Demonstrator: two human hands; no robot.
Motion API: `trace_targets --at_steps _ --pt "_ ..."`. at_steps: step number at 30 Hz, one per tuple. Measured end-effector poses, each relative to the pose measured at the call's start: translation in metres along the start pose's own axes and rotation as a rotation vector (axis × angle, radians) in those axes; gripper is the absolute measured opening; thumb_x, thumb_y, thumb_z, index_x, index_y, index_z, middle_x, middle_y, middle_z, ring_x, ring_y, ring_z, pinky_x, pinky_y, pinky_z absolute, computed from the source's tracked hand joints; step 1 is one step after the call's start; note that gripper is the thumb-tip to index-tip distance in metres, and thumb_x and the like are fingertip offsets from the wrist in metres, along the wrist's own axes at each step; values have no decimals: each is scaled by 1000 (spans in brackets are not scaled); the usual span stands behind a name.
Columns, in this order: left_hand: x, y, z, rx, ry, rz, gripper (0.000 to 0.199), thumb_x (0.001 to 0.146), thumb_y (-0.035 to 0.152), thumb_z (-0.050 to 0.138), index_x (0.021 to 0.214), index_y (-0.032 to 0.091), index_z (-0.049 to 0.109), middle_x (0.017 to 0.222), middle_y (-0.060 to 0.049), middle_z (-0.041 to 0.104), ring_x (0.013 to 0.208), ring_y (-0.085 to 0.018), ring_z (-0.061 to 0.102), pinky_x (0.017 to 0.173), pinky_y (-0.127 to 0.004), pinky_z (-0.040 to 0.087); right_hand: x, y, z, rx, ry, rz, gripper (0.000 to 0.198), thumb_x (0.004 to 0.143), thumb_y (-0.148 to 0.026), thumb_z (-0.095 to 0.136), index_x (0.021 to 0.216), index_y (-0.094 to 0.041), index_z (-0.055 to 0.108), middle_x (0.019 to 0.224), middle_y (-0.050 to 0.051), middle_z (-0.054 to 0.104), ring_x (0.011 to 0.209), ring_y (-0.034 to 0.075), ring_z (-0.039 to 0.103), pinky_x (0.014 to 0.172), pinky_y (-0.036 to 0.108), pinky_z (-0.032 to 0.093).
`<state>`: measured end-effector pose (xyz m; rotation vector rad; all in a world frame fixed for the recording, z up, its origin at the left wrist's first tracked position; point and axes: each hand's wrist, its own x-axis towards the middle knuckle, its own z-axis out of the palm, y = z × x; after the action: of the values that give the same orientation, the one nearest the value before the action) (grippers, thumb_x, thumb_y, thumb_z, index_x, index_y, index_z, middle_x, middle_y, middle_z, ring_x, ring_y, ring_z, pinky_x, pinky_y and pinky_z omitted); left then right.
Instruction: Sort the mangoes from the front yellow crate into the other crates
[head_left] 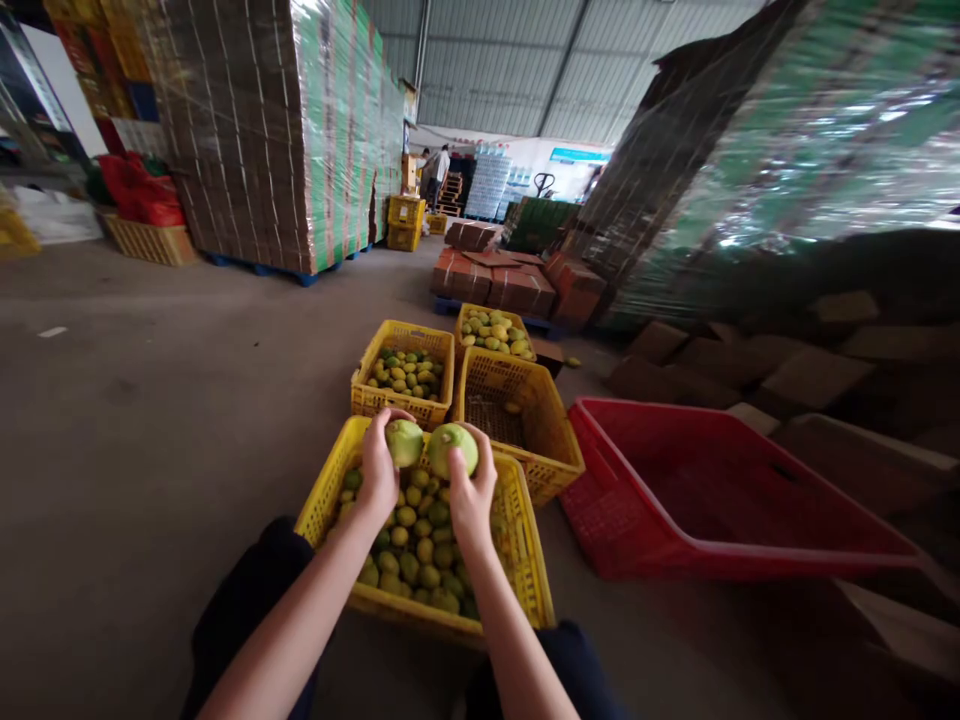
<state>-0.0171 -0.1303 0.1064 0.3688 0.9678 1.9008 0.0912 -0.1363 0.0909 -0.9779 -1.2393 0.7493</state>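
Note:
My left hand (381, 465) is closed around a pale green lemon (405, 443). Beside it, my right hand (474, 490) grips another green lemon (448, 446), its thumb resting on the fruit's front near the stem end. Both hands are raised over a yellow plastic crate (534, 545) full of green and yellowish lemons (420, 550), which stands on the floor between my knees. My forearms cover part of that crate's contents.
Ahead are a yellow crate of lemons (361, 400), a nearly empty yellow crate (555, 455) and another filled crate (486, 345) behind. A large red bin (615, 520) stands right, by cardboard pieces (817, 380). Wrapped pallet stacks (240, 140) rise behind; people (441, 170) stand far back.

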Motion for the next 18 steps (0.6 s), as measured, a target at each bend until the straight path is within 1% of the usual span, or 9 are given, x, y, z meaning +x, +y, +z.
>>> trace_targets --at_steps 2,5,7,9,11,13,15,18 --pt "-1 -4 -1 29 13 -20 26 68 43 58 66 18 62 65 1 61 60 -13 56 56 -23 43 -3 2 6 3 -36 -30 35 78 -44 64 102 -20 61 93 3 69 86 20 63 79 35 51" --pt "1 -4 -2 5 10 -43 26 67 44 57 69 19 62 68 0 61 64 -14 55 58 -24 43 -3 3 14 9 -40 -35 33 79 -44 63 102 -20 59 92 3 69 85 20 62 79 34 51" --pt "2 0 -3 -20 -27 -10 25 67 43 58 71 19 62 72 0 60 67 -14 55 61 -24 43 0 3 18 11 -32 -26 34 79 -45 63 101 -20 59 90 3 68 83 19 61 78 34 51" --pt "3 3 -5 -45 -76 27 20 67 38 59 75 19 61 77 1 60 71 -14 55 63 -23 42 5 3 20 19 -14 -6 36 77 -47 64 100 -20 58 90 2 67 82 19 60 78 33 51" --pt "3 5 -7 -63 -120 32 17 65 29 62 80 21 61 80 2 61 75 -14 56 66 -23 42 8 2 21 34 -7 42 41 73 -48 69 100 -20 57 90 2 67 82 18 60 77 33 51" --pt "2 7 -7 -68 -143 13 22 62 22 67 83 22 60 82 3 62 78 -14 57 70 -23 43 11 2 22 52 -11 111 48 67 -48 75 101 -21 56 90 1 66 81 18 60 77 33 51" --pt "2 9 -7 -57 -160 -5 26 61 20 73 84 22 62 83 3 63 80 -14 58 75 -24 44 12 4 23 73 -7 173 53 62 -48 79 101 -21 56 89 0 65 80 18 59 75 32 50" --pt "2 14 -4 -20 -207 -4 31 60 21 82 88 19 67 88 -1 67 84 -15 60 80 -27 45 14 6 21 115 9 250 57 59 -51 80 101 -21 56 87 0 63 77 17 58 73 32 50"
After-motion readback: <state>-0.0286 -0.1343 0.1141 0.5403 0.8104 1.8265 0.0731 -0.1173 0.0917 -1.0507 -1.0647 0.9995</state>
